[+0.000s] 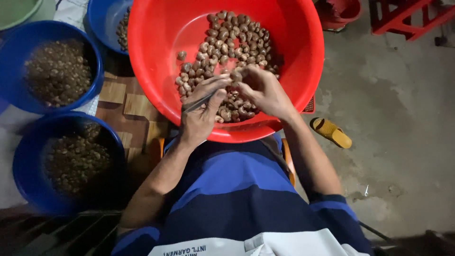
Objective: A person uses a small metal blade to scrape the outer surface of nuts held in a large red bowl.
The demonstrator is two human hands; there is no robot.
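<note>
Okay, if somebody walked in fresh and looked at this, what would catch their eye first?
Most likely the big red basin at top centre, with a heap of brown nuts inside. Over it, the left hand holds a thin metal tool while the right hand pinches a single nut at its fingertips. To the left stand blue bowls filled with smaller brownish pieces, and a yellow sandal lies on the concrete floor at right.

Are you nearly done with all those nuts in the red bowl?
Not nearly. Three blue bowls beside the person already hold small brown pieces. Now the right hand pinches one nut while the left hand holds a thin metal tool against it. A big heap of nuts waits in the red basin.
</note>
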